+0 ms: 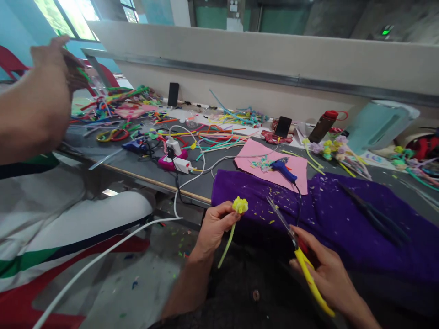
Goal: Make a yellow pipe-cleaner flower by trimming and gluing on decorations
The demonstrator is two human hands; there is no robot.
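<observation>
Between the thumb and fingers of my left hand is a yellow pipe-cleaner flower, its pale green stem hanging below. My right hand is closed around a pair of scissors with yellow and red handles; the blades point up and to the left, apart from the flower. Yellow clippings lie scattered on the purple cloth just beyond both hands. Farther back, a blue glue gun rests on a pink sheet with small teal scraps beside it.
Dark pliers lie on the cloth at right. A power strip with white cables stands mid-table; one cable hangs over the edge. Finished flowers, a bottle and a phone stand behind. A co-worker's arm reaches in at left.
</observation>
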